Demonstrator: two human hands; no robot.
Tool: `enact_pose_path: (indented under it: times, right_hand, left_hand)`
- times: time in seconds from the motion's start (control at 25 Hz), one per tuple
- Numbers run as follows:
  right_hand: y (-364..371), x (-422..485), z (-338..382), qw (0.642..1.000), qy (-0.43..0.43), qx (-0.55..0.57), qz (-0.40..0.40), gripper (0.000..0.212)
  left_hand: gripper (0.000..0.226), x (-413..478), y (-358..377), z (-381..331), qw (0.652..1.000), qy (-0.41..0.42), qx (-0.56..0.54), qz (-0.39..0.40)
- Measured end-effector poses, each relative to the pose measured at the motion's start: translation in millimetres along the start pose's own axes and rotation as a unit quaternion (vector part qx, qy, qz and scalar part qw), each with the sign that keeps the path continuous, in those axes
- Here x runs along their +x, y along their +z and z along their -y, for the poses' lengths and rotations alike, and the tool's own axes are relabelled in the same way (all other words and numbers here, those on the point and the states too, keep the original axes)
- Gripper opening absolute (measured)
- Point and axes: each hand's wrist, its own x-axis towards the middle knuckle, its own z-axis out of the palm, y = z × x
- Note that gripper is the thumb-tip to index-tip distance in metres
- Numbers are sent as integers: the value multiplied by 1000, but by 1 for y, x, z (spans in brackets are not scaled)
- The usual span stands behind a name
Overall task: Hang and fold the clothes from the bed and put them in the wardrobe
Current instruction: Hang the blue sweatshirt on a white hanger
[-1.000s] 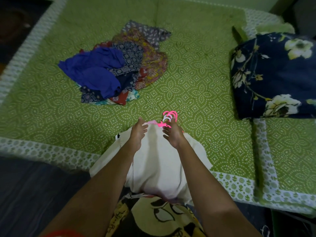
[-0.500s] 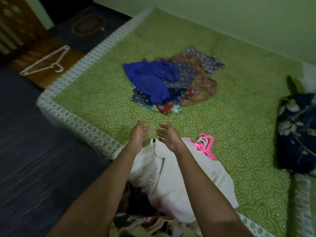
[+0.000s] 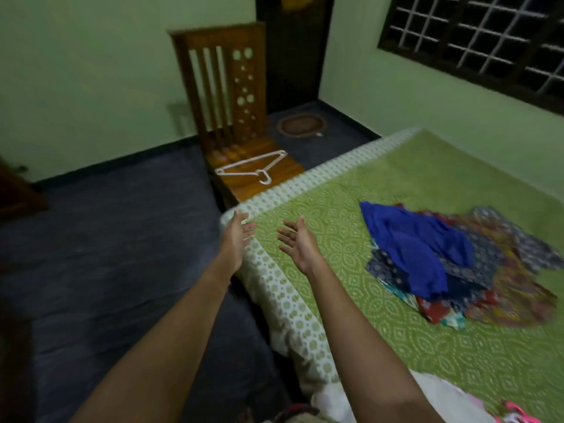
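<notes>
My left hand (image 3: 236, 236) and my right hand (image 3: 297, 242) are stretched out above the near left corner of the bed (image 3: 351, 190), fingers straight, holding nothing. A pile of clothes (image 3: 476, 264) with a blue garment (image 3: 418, 245) on top lies on the green bedspread to the right of my hands. A white hanger (image 3: 253, 169) lies on a wooden chair (image 3: 232, 117) beyond the bed's corner. A cream garment (image 3: 442, 398) and pink hangers (image 3: 518, 416) peek in at the bottom right edge.
Dark floor (image 3: 106, 254) spreads to the left of the bed. A round mat (image 3: 300, 125) lies before a dark doorway behind the chair. A barred window (image 3: 476, 41) sits in the green wall at the upper right.
My hands let go of the cream garment and pink hangers and lifted, fingers straightening. The view swung left, bringing the chair with the white hanger into sight.
</notes>
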Motion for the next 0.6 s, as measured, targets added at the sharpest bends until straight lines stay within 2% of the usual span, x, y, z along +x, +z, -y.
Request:
enact_pose_path:
  times: [0.12, 0.28, 0.6]
  right_hand:
    - [69, 42, 19, 999, -16, -20, 30, 57]
    - [128, 107, 39, 999, -18, -32, 27, 58]
    - [200, 275, 98, 1000, 13, -18, -4, 56]
  left_hand:
    - [52, 39, -47, -43, 999, 23, -28, -10]
    - [53, 102, -81, -79, 999, 14, -51, -11]
    - [49, 283, -89, -163, 1000, 3, -9, -21]
